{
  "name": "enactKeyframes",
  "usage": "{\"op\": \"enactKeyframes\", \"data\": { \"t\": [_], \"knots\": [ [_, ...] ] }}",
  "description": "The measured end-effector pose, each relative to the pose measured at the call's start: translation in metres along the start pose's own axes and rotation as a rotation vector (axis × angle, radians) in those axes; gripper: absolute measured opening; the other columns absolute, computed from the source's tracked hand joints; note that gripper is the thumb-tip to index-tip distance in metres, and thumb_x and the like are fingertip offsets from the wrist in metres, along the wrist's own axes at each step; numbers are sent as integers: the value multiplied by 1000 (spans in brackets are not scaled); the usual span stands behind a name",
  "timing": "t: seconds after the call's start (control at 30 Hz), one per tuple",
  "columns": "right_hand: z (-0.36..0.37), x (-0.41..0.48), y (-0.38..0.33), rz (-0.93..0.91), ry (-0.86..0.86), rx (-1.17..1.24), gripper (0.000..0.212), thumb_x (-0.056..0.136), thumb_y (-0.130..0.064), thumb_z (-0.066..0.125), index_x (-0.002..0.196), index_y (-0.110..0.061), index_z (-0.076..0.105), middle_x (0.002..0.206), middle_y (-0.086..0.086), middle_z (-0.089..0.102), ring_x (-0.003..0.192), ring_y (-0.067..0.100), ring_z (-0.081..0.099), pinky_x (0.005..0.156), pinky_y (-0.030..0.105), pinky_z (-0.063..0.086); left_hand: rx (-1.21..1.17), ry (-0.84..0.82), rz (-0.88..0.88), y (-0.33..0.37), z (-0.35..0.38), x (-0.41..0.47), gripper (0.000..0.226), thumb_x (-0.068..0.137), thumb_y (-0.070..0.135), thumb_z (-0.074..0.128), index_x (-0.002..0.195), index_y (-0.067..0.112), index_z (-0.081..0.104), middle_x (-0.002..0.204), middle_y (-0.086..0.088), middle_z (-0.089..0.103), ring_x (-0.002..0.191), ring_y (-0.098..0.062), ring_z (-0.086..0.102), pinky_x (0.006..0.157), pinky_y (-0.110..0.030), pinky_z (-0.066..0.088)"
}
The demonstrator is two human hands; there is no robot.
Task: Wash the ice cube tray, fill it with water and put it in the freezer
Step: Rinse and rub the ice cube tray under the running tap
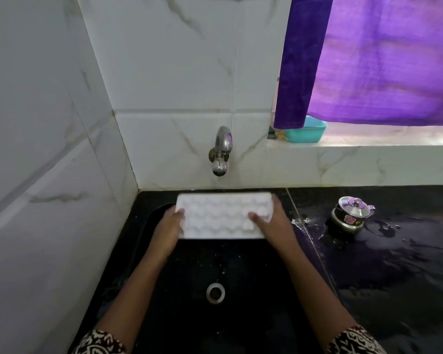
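A white ice cube tray [219, 213] with several small cells is held level over the black sink [253, 315], just below the wall tap [221, 152]. My left hand [168, 229] grips its left end, thumb on top. My right hand [271, 226] grips the right end, thumb lying over the cells. No water stream shows from the tap. The tray looks slightly blurred.
A round metal drain [215, 292] sits in the sink floor. On the wet black counter [394, 264] to the right stands a small lidded steel pot [349, 213]. A teal tub [306, 130] rests on the window ledge under a purple curtain [381, 60]. Tiled walls close the left and back.
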State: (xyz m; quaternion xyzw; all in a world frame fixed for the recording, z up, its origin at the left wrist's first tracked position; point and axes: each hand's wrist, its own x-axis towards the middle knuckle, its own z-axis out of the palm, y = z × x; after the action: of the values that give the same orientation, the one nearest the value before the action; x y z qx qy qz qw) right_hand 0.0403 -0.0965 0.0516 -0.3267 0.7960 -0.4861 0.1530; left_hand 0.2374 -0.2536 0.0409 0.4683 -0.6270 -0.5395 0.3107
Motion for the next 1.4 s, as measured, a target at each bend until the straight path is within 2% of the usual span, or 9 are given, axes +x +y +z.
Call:
{"op": "enactKeyframes", "data": {
  "t": [0.13, 0.3, 0.53, 0.67, 0.73, 0.9, 1.1, 1.2, 1.4],
  "knots": [
    [18, -23, 6, -144, 162, 140, 88, 79, -55, 66, 149, -35, 15, 136, -14, 39, 117, -4, 41, 84, -7, 27, 24, 175, 331, -22, -2, -14, 62, 86, 58, 61, 141, 39, 38, 124, 23, 58, 103, 8, 57, 80, -13, 49],
    [43, -46, 41, 431, -266, -314, 90, 87, -44, 62, 151, -8, 9, 148, 15, 39, 132, 32, 41, 103, 33, 35, 397, -220, -291, -71, 1, -12, 47, 90, 28, 67, 124, -3, 58, 122, -22, 63, 112, -35, 61, 97, -41, 48],
    [21, -58, 0, -163, 240, 8, 85, 81, -54, 63, 148, -41, 11, 147, -5, 38, 124, 6, 41, 90, 18, 36, 106, 200, 389, -38, -12, -36, 59, 90, 53, 57, 139, 34, 31, 122, 18, 53, 102, 6, 57, 72, -12, 48],
    [45, -74, 36, 357, -199, -467, 96, 85, -50, 62, 152, -12, 4, 142, 13, 45, 125, 29, 48, 96, 34, 42, 601, -285, -243, -67, -10, -31, 53, 92, 26, 60, 136, 1, 46, 125, -15, 60, 111, -30, 61, 88, -36, 50],
    [50, -79, 48, 469, -271, -494, 99, 82, -56, 62, 151, -9, 10, 140, 13, 48, 125, 31, 48, 96, 37, 41, 679, -257, -337, -74, -12, -35, 52, 91, 26, 58, 134, -1, 44, 127, -20, 59, 113, -35, 58, 93, -37, 47],
    [30, -81, 42, 309, -70, -121, 79, 84, -56, 59, 145, -15, 30, 140, 8, 50, 124, 27, 50, 102, 38, 40, 205, -57, -106, -64, -1, -49, 47, 91, 20, 57, 133, 12, 38, 122, -12, 60, 100, -28, 59, 85, -37, 46],
    [-32, -89, 18, 324, 104, 776, 43, 94, -53, 42, 127, -25, 39, 117, -6, 59, 97, 4, 58, 73, 25, 46, -142, -81, 89, -27, 40, -90, 76, 91, 67, 40, 151, 21, 27, 161, -9, 16, 149, -24, 8, 120, -49, 13],
    [-77, -87, 28, 369, 146, 1053, 40, 95, -50, 41, 125, -25, 44, 102, -4, 61, 85, 10, 57, 73, 30, 42, -373, -177, 51, -7, 68, -111, 99, 72, 88, 40, 146, 22, 37, 154, -3, 37, 144, -16, 28, 120, -46, 18],
    [-170, -89, 80, 279, 332, 1103, 7, 95, -14, 52, 100, -10, 53, 90, 7, 64, 75, 15, 62, 61, 24, 52, -519, -263, 134, 3, 160, -146, 65, 74, 69, 64, 122, 27, 56, 145, -3, 48, 135, -14, 43, 114, -34, 34]
  ]
}}
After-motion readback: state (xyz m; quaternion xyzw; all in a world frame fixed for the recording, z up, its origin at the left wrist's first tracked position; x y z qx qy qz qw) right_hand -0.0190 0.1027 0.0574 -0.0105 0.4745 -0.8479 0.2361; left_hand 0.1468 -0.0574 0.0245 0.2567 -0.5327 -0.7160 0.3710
